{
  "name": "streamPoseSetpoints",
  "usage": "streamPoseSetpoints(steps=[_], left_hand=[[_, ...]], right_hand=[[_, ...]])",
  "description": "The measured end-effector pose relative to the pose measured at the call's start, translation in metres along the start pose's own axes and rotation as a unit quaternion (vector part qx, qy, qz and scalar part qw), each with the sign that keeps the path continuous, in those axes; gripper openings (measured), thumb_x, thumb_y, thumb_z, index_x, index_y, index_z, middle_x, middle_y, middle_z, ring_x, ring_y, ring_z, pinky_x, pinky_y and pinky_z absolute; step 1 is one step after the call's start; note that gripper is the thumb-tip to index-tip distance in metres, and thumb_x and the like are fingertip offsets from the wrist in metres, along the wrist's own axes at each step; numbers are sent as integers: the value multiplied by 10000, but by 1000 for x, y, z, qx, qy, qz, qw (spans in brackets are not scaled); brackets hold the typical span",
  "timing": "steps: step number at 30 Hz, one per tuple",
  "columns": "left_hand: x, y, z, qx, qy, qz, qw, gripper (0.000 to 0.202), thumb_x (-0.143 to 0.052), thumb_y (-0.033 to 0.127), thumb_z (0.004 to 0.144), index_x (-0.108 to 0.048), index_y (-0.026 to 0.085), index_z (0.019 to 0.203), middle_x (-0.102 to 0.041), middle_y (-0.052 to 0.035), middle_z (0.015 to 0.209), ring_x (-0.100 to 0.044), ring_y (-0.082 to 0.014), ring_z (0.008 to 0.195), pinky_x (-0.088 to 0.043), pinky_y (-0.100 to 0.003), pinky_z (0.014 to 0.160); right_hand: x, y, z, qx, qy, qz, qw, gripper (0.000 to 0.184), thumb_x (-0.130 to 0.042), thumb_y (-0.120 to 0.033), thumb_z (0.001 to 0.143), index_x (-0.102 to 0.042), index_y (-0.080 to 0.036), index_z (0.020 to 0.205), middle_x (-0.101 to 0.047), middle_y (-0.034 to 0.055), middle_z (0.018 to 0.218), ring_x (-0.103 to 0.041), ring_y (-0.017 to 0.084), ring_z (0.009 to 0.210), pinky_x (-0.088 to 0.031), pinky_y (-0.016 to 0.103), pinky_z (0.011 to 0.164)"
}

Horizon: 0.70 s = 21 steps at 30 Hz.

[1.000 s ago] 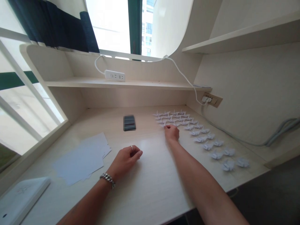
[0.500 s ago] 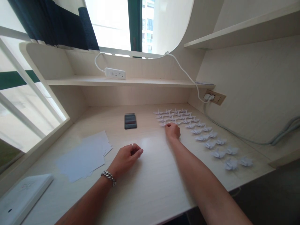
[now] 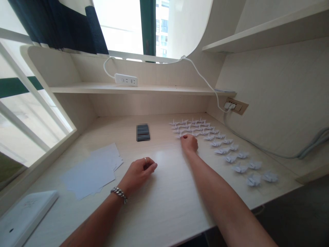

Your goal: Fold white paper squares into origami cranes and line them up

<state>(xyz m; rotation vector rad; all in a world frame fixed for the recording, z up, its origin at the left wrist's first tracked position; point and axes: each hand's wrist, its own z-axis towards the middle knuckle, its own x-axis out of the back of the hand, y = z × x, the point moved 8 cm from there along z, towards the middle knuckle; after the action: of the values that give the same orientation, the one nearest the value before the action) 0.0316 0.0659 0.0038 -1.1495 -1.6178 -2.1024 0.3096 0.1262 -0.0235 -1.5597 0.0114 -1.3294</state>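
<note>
White folded paper cranes (image 3: 221, 150) stand in rows along the right side of the desk. My right hand (image 3: 189, 142) is at the near-left end of the rows, its fingers pinched on a paper crane (image 3: 178, 136) that they partly cover. To the left of it, my left hand (image 3: 141, 172) rests low over the desk with its fingers curled and thumb against them; nothing shows in it. It wears a ring and a chain bracelet. Loose sheets of white paper (image 3: 89, 171) lie left of this hand, apart from it.
A dark pixelated rectangle (image 3: 143, 132) lies at the back of the desk (image 3: 164, 206). A white flat box (image 3: 28, 212) sits at the near left. Above, a shelf holds a power strip (image 3: 125, 80), its cord (image 3: 200, 75) running to a wall socket (image 3: 236, 106).
</note>
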Motion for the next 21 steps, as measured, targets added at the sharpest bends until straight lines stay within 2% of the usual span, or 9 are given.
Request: streamPoseSetpoints(steps=[21], left_hand=[[0,-1,1,-10,5,-1,1000,356,-472,494,836,-638,190,754,-664,-24,710,-569,-179,664,-400,-289,629]], right_hand=[[2,1,-2,16,2,10,1000,239,-634,-395,720,-751,-246,865,-732,95,910,-658,252,891,-472,304,739]])
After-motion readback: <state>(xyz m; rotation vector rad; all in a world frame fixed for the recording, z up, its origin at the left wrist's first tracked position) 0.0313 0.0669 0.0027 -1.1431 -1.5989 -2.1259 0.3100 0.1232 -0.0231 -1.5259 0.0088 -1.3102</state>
